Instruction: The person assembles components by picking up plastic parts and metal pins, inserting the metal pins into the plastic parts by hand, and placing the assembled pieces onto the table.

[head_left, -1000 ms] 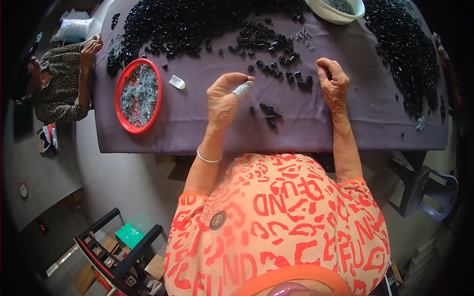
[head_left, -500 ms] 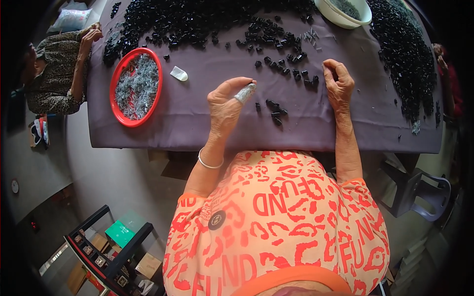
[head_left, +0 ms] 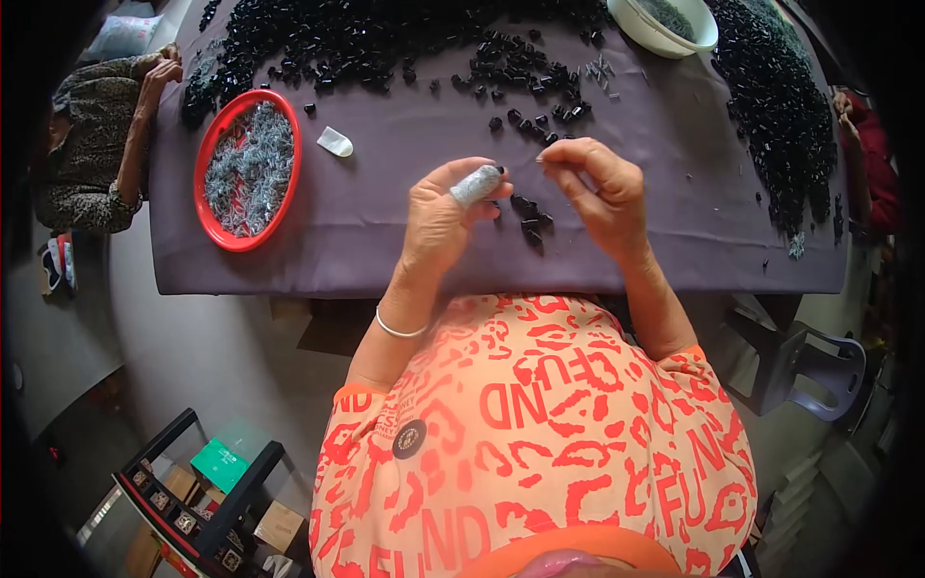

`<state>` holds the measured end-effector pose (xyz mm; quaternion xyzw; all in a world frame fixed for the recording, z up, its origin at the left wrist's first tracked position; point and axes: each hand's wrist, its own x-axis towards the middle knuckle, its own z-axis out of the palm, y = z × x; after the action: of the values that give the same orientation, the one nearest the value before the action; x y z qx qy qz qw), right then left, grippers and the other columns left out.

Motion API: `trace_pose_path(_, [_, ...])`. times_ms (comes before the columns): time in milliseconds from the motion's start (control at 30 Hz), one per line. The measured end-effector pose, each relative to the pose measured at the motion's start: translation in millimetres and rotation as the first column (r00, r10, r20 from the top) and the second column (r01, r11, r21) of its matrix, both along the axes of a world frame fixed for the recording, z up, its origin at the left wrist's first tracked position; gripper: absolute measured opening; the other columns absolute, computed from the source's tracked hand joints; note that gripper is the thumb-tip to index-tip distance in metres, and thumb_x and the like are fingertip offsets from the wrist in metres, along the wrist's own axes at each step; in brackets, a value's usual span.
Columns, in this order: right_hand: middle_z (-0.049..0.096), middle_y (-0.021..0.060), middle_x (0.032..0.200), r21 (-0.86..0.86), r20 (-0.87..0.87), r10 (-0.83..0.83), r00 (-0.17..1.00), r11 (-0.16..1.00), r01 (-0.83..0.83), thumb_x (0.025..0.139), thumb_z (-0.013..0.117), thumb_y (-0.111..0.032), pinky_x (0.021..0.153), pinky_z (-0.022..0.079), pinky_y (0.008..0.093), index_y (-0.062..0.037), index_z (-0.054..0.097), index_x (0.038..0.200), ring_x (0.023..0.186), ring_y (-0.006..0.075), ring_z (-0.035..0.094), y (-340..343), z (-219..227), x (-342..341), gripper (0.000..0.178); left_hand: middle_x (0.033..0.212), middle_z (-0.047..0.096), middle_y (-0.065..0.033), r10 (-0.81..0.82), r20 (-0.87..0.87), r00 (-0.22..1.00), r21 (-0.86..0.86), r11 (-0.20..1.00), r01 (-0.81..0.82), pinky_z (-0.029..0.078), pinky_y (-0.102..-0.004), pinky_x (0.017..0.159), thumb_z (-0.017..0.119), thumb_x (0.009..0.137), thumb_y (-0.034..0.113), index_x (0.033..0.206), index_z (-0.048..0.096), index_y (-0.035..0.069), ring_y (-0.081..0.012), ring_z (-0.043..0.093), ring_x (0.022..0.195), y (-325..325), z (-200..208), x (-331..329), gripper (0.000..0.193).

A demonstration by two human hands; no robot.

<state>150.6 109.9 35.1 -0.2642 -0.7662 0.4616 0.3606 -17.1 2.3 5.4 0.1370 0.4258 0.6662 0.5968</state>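
Note:
My left hand [head_left: 441,214], one finger wrapped in whitish-grey covering, pinches a small black piece [head_left: 501,170] at its fingertips. Just right of it, my right hand [head_left: 609,193] has thumb and forefinger pressed together. Something thin and pale seems to be at their tips, too small to name. Below and between the hands lie several loose black pieces [head_left: 532,231]. Others, shiny and short like little tubes, form a row [head_left: 525,125] past my fingers. Left of my hands, a red oval basket [head_left: 200,183] holds many thin clear-grey pins [head_left: 252,169].
A purple-grey cloth [head_left: 385,265] covers the table. Large heaps of black pieces [head_left: 328,48] spread at the back and right. A white bowl [head_left: 665,43] stands at the far right, and a small white cap-like thing [head_left: 334,142] near the basket. Other people sit left and right.
My right hand has moved left, away from the row of black pieces and close to my left hand. The left hand has turned slightly, its black piece showing more clearly.

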Motion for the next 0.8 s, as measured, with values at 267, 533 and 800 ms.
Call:
trace_pose_path(267, [0.065,0.0091,0.082,0.181,0.058,0.024,0.998,0.983,-0.034,0.077,0.064,0.006,0.066,0.049,0.0246,0.0017,0.063,0.091,0.072,0.0153,0.063,-13.2,8.7,-8.8,0.014,0.09,0.068,-0.0109,0.041,-0.141,0.989,0.034,0.999,-0.037,0.052,-0.0238,0.061,0.064,0.085,0.007,0.1,0.063,-0.002,-0.0176,0.067,0.081,-0.7,16.9,17.0,0.018])
trace_pose_path(533, [0.065,0.0104,0.082,0.252,0.137,-0.013,0.99,0.968,-0.023,0.078,0.064,0.004,0.062,0.05,0.0276,0.0,0.062,0.089,0.07,0.0202,0.064,-20.3,7.2,-11.2,0.012,0.086,0.068,-0.0089,0.094,-0.206,0.974,0.066,0.994,-0.082,0.051,-0.0232,0.062,0.065,0.083,0.004,0.096,0.065,-0.002,-0.014,0.065,0.077,-3.2,14.2,21.3,0.014])
trace_pose_path(800, [0.064,0.0112,0.082,0.296,0.261,0.039,0.965,0.948,-0.118,0.078,0.064,0.003,0.063,0.051,0.0286,-0.0001,0.061,0.091,0.071,0.0225,0.064,-22.6,3.9,-10.0,0.013,0.082,0.067,-0.0064,0.092,-0.422,0.902,0.034,0.996,-0.085,0.051,-0.0227,0.065,0.063,0.083,0.0,0.094,0.065,-0.002,-0.0114,0.063,0.074,-11.5,10.3,25.2,0.012])
